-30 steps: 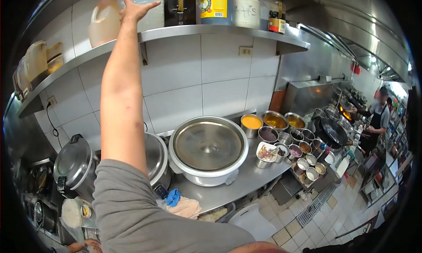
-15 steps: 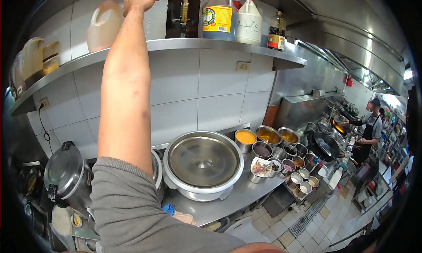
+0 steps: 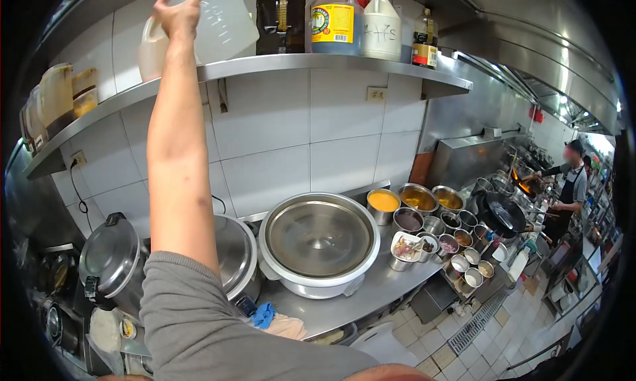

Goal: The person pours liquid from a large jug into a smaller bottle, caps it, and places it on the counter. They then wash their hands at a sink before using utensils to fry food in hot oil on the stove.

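Observation:
My left arm stretches up in a grey sleeve, and my left hand (image 3: 179, 15) is closed around the upper part of a translucent plastic jug (image 3: 226, 25). The jug leans to the left at the shelf (image 3: 278, 62); its top is cut off by the frame. Whether its base touches the shelf, I cannot tell. A second jug with a handle (image 3: 151, 53) stands just left, partly behind my hand. To the right is a bottle of dark liquid (image 3: 281, 23). My right hand is out of view.
Farther right on the shelf are a yellow-labelled jug (image 3: 331, 23), a white jug (image 3: 382, 30) and a small bottle (image 3: 424, 40). Below stand a large lidded pot (image 3: 321, 285), a pressure cooker (image 3: 112, 262) and several sauce containers (image 3: 384, 202). A person (image 3: 573, 182) cooks at far right.
The translucent jug has tipped from upright to leaning left. My left hand has moved left and down with it, and the whole view has shifted slightly.

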The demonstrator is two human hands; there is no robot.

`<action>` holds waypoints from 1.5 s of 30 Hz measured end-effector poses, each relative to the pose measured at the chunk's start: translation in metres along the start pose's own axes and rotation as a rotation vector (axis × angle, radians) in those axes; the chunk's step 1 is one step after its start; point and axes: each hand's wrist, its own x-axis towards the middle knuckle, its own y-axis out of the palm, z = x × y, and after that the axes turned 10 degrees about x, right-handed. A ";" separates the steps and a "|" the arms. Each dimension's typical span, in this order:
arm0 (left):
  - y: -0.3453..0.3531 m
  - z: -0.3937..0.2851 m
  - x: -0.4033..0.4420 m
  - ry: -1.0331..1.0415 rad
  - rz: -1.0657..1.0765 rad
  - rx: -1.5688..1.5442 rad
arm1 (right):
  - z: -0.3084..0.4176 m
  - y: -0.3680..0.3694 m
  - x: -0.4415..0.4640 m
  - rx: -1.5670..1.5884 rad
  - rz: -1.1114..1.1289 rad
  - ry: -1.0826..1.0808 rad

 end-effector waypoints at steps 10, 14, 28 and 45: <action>-0.091 0.068 0.029 -0.359 0.037 -1.155 | 0.194 0.029 -0.085 0.078 0.416 -0.527; -0.216 -0.061 -0.084 0.168 0.752 -1.513 | 0.294 0.042 -0.155 0.201 0.690 -0.762; -0.502 -0.153 -0.406 -0.279 0.541 -0.475 | 0.312 0.133 -0.305 0.667 1.683 -0.236; -0.936 -0.380 -0.434 -0.526 0.411 0.594 | -0.042 0.296 -0.333 -0.256 1.816 0.502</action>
